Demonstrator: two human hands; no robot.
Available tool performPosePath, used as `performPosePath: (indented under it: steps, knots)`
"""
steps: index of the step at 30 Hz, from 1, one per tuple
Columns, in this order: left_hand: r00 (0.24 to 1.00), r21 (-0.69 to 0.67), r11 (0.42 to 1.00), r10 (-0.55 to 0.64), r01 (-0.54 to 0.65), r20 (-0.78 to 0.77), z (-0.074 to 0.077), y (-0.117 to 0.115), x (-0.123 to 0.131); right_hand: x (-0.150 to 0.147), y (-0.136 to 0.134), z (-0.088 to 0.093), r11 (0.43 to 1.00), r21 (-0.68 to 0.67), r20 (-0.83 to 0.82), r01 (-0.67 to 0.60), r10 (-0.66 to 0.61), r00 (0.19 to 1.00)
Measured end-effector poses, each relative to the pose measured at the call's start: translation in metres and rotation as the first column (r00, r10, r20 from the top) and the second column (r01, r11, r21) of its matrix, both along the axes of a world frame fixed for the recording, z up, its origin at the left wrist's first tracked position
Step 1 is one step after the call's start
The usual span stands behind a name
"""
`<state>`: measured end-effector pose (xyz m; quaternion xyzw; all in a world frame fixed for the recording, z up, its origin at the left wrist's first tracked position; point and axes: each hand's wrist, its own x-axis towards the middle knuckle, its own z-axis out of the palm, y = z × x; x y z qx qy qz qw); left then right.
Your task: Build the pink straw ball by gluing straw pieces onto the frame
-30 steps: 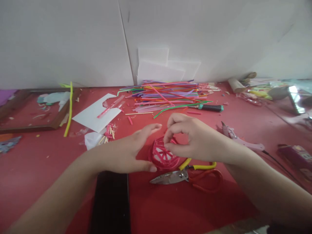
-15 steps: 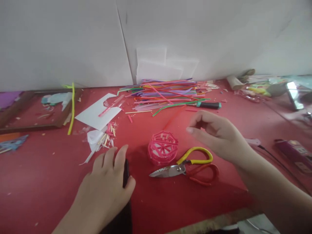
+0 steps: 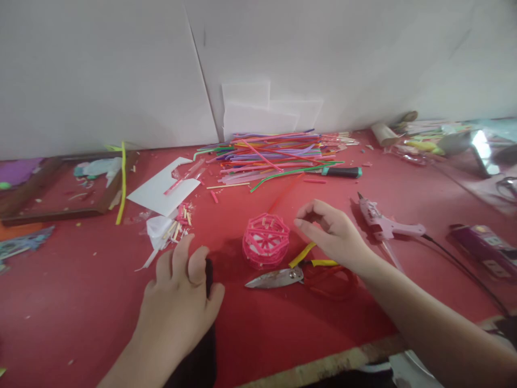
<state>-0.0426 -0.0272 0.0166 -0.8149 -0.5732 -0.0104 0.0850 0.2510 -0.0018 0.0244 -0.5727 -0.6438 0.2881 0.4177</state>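
Note:
A round pink openwork piece [image 3: 266,242], built from short straw-like lengths with white showing inside, sits on the red table. Just right of it hovers my right hand [image 3: 333,234], fingers loosely curved with a gap between thumb and forefinger, nothing visible in it. Below lie scissors [image 3: 277,278] with one yellow and one red handle, partly covered by my right hand and forearm. On the left, my left hand [image 3: 177,288] rests with bent, spread fingers over a flat black object [image 3: 197,358], mostly hidden beneath the hand; its kind is unclear.
Many coloured straw-like strips [image 3: 274,153] lie at the back beside a black-and-teal handle [image 3: 343,172]. A pink glue gun [image 3: 385,223] with its cord lies right. White paper [image 3: 161,191], scraps [image 3: 177,226] and a brown frame [image 3: 60,215] are left. The table's front edge [image 3: 323,369] runs below.
My right hand has moved left and down, closer to the pink piece and over the scissor handles. The glue gun has come into clear view. My left hand stays nearly in place.

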Motion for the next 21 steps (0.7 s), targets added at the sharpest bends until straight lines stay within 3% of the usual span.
performPosePath:
  steps: [6,9,11,13,18,21]
  knots:
    - [0.997,-0.036,0.999,-0.034,0.036,0.073,0.006,0.001,0.001,0.001,0.002,-0.009,0.993,0.02,0.101,-0.113,0.11,0.989]
    - [0.967,0.002,0.993,-0.112,0.115,0.23,0.011,0.001,0.009,0.002,0.003,-0.01,0.971,0.026,0.191,-0.237,0.228,0.955]
    - [0.886,-0.045,0.974,-0.183,0.224,0.427,0.013,0.002,0.019,0.003,0.003,-0.01,0.944,0.005,0.244,-0.329,0.318,0.916]
    - [0.743,-0.133,0.932,-0.177,0.337,0.645,0.012,0.003,0.031,0.003,0.004,-0.011,0.925,-0.031,0.276,-0.379,0.373,0.886]
    - [0.482,-0.255,0.914,0.076,0.316,0.873,0.0,0.017,0.056,0.002,0.005,-0.013,0.923,-0.061,0.336,-0.381,0.378,0.863]
    - [0.365,-0.257,0.924,0.144,0.283,0.92,-0.006,0.027,0.061,0.0,0.005,-0.012,0.917,-0.082,0.334,-0.391,0.395,0.856]
